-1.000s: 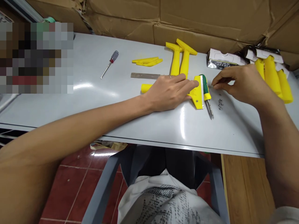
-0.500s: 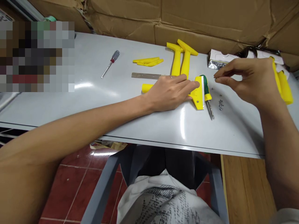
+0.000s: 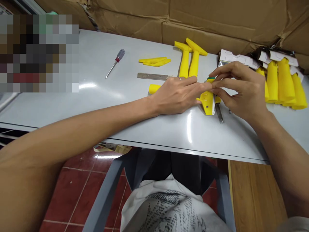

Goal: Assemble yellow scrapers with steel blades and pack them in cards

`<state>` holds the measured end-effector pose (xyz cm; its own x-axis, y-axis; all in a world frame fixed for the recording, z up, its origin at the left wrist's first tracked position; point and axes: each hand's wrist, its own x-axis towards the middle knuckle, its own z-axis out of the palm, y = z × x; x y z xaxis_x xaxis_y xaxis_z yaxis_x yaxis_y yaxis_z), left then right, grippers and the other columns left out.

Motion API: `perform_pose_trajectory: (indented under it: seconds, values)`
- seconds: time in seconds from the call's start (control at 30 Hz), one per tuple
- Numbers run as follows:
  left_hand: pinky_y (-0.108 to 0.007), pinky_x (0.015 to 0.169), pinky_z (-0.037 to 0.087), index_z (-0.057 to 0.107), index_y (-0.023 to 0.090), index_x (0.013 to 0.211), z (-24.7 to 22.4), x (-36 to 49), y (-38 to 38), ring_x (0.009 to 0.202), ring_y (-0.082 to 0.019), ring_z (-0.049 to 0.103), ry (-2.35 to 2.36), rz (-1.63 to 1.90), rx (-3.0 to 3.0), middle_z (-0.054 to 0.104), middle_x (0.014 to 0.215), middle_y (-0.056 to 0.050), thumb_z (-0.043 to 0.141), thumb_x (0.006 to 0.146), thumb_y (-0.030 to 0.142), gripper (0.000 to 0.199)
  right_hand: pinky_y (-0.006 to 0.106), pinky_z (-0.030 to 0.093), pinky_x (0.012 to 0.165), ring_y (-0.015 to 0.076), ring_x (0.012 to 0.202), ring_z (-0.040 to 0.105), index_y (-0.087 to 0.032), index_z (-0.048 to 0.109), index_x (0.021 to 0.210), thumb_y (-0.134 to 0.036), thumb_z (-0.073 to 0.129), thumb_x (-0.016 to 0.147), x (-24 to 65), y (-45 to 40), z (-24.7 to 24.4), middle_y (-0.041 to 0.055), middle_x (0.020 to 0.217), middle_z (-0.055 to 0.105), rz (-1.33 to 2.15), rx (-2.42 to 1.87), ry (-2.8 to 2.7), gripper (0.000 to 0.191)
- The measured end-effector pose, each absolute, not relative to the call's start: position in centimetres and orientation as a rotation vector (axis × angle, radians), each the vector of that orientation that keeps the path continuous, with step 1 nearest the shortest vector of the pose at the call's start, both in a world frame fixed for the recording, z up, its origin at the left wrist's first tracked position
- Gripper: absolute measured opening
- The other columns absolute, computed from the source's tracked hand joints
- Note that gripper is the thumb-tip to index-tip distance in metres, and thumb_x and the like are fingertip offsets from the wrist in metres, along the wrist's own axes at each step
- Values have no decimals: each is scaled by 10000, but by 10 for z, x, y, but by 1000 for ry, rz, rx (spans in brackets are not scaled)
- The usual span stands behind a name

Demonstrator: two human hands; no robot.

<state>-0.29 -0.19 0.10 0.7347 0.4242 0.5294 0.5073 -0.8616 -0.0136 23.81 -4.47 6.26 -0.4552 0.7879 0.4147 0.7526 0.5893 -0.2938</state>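
A yellow scraper (image 3: 207, 102) lies flat on the table with its blade edge facing right and one screw showing in its head. My left hand (image 3: 177, 96) is closed over its handle, the index finger stretched along the head. At the upper part of the head, the fingertips of my right hand (image 3: 241, 87) are pinched together, next to my left index fingertip. The small screw between them is hidden now. Partly behind the right fingers lies a green and yellow screwdriver (image 3: 219, 112). Most of the loose screws (image 3: 230, 111) are covered by my right hand.
Two yellow scrapers (image 3: 190, 61) lie behind my left hand, near flat yellow pieces (image 3: 154, 61) and a metal blade strip (image 3: 152, 76). A clear-handled screwdriver (image 3: 115, 63) lies further left. Several yellow handles (image 3: 286, 80) and white boxes (image 3: 238, 59) are at the right, before cardboard (image 3: 217, 25).
My right hand has moved left from above the loose screws to the scraper's head, fingers still pinched. My left hand keeps its hold on the scraper.
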Motion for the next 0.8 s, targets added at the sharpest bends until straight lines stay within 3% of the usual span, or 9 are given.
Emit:
perform_pose_trajectory:
  seconds: [0.1, 0.33, 0.5, 0.67, 0.8]
  values:
    - [-363, 756, 528, 516, 299, 1486, 2, -2, -3, 1028, -235, 725, -763, -774, -2801, 734, 1139, -84, 167, 1113, 683, 640, 476, 615, 1007, 290, 1132, 718, -294, 798, 1016, -305, 572, 1041, 240, -41, 56, 85, 1324, 733, 17, -1142, -2352, 228]
    - [-323, 845, 493, 471, 214, 1518, 8, 0, -5, 1132, -239, 694, -774, -652, -2894, 717, 1173, -108, 162, 1134, 604, 628, 420, 626, 867, 233, 1040, 712, -256, 694, 1007, -197, 647, 1003, 245, -28, 40, 68, 1232, 728, -274, -831, -2356, 76]
    - [-328, 838, 481, 529, 231, 1458, 12, -1, -7, 1130, -244, 693, -784, -655, -2913, 709, 1165, -105, 178, 1143, 557, 573, 446, 635, 842, 268, 1077, 724, -253, 697, 1012, -183, 689, 959, 245, -29, 44, 111, 1257, 705, -217, -854, -2350, 88]
    - [-319, 892, 495, 573, 226, 1357, 17, 0, -10, 1115, -241, 685, -906, -699, -3010, 697, 1084, -81, 365, 1111, 555, 461, 473, 641, 906, 288, 1135, 724, -258, 710, 986, -166, 709, 931, 239, -36, 46, 124, 1233, 719, -164, -987, -2286, 108]
    - [-330, 861, 505, 631, 278, 1249, 20, 1, -13, 1142, -243, 687, -975, -702, -3020, 703, 1055, -61, 397, 1097, 499, 356, 432, 655, 820, 269, 1075, 723, -270, 742, 959, -173, 752, 890, 236, -39, 49, 107, 1238, 732, -38, -1072, -2223, 120]
